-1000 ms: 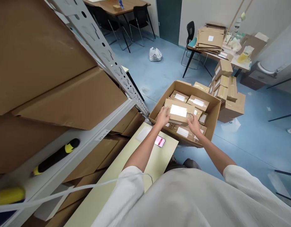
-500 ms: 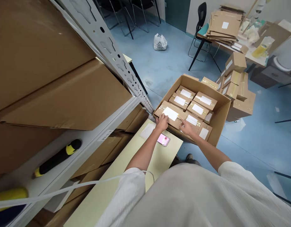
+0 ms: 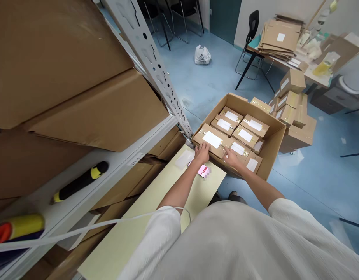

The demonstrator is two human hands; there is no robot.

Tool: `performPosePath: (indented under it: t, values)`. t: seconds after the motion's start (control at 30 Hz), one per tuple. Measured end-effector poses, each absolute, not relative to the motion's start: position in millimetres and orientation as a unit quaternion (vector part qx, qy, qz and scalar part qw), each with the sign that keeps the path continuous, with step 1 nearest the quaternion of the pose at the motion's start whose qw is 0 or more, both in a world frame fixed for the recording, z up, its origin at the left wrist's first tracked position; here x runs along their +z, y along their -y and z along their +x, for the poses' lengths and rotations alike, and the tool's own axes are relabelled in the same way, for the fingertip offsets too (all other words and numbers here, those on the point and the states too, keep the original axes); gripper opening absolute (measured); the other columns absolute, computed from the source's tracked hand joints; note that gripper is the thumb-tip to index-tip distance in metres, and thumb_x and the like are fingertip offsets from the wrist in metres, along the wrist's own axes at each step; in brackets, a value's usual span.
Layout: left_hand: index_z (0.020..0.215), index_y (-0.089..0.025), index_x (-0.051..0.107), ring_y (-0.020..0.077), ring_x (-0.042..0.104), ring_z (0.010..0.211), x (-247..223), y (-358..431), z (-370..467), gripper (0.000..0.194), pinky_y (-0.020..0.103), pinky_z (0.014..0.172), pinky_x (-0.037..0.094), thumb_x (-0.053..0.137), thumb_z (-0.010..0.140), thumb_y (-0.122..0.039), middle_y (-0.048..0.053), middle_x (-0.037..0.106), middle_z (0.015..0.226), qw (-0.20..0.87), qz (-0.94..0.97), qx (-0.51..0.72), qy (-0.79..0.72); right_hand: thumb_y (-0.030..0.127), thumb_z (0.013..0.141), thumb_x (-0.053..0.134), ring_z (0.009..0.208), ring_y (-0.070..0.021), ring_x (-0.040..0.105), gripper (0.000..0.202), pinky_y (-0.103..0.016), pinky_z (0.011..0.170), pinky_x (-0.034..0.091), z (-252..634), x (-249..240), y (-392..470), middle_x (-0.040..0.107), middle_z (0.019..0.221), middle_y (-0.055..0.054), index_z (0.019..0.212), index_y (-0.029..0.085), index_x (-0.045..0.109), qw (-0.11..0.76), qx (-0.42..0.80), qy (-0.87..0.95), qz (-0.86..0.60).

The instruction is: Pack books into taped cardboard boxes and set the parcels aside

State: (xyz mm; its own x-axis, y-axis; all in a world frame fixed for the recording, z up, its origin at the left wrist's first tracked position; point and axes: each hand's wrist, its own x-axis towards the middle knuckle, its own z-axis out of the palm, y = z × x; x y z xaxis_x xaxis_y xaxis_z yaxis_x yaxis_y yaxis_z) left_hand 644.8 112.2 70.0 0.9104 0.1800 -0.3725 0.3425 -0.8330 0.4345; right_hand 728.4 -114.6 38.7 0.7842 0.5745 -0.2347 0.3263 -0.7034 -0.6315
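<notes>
A large cardboard carton with an uncovered top holds several small cardboard boxes with white labels and clear tape. At its near left corner lies a longer small box with a big white label. My left hand has its fingers bent over this box's near edge, beside the label. My right hand grips the right end of the same box, fingertips close together. Part of each hand's grip is hidden. Left of the carton, a phone with a lit pink screen rests under my left forearm on a pale yellow tabletop.
A metal shelf rack with large boxes rises on the left. On its shelf lies a black-and-yellow tool. A white cable crosses my left sleeve. Stacked boxes stand beyond the carton. A white plastic bag sits on the floor.
The view has shifted slightly, so the rack and carton appear a little to the right. Both hands stay at the same small box, with little visible movement of it.
</notes>
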Motion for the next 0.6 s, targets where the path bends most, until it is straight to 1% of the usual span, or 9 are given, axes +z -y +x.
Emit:
performPosePath:
  t: [0.1,0.2,0.3,0.4,0.53,0.6]
  values:
    - [0.170,-0.020,0.034,0.0366,0.022,0.168,74,-105,640,0.080,0.068,0.134,0.016,0.050,0.092,-0.017,0.020,0.029,0.180,0.251,0.946,-0.162,-0.128,0.027,0.093,0.056,0.125,-0.0316,0.064,0.072,-0.046,0.114,0.052,729,44,119,0.065,0.139,-0.018,0.164,0.018,0.049,0.288,0.221,0.263,-0.894]
    - [0.166,-0.021,0.040,0.0348,0.023,0.168,79,-98,630,0.072,0.066,0.134,0.018,0.048,0.095,-0.017,0.019,0.032,0.179,0.242,0.951,-0.152,-0.119,0.025,0.092,0.057,0.119,-0.0297,0.067,0.070,-0.045,0.109,0.054,730,51,125,0.069,0.135,-0.016,0.162,0.019,0.052,0.293,0.213,0.274,-0.891]
    - [0.165,-0.024,0.043,0.0342,0.025,0.167,84,-90,620,0.068,0.064,0.134,0.019,0.049,0.097,-0.019,0.017,0.033,0.178,0.237,0.954,-0.137,-0.125,0.025,0.093,0.059,0.111,-0.0282,0.070,0.067,-0.043,0.103,0.057,730,59,132,0.071,0.131,-0.014,0.160,0.021,0.054,0.300,0.201,0.284,-0.888]
    - [0.166,-0.024,0.041,0.0349,0.025,0.168,89,-80,609,0.068,0.063,0.134,0.019,0.050,0.099,-0.022,0.017,0.031,0.180,0.237,0.952,-0.129,-0.144,0.026,0.095,0.059,0.107,-0.0265,0.071,0.061,-0.041,0.099,0.058,730,67,141,0.070,0.134,-0.015,0.155,0.019,0.058,0.296,0.203,0.301,-0.883]
    - [0.172,-0.027,0.033,0.0356,0.025,0.168,96,-68,588,0.075,0.063,0.134,0.019,0.051,0.099,-0.026,0.016,0.033,0.179,0.255,0.944,-0.106,-0.183,0.025,0.096,0.058,0.099,-0.0231,0.071,0.055,-0.039,0.100,0.057,730,75,150,0.068,0.135,-0.014,0.150,0.020,0.062,0.298,0.206,0.340,-0.868]
    - [0.172,-0.027,0.033,0.0349,0.025,0.168,101,-62,574,0.075,0.063,0.134,0.019,0.051,0.099,-0.025,0.015,0.033,0.180,0.257,0.938,-0.097,-0.213,0.025,0.097,0.056,0.098,-0.0224,0.071,0.051,-0.038,0.102,0.057,729,77,154,0.067,0.136,-0.014,0.146,0.019,0.064,0.296,0.208,0.362,-0.859]
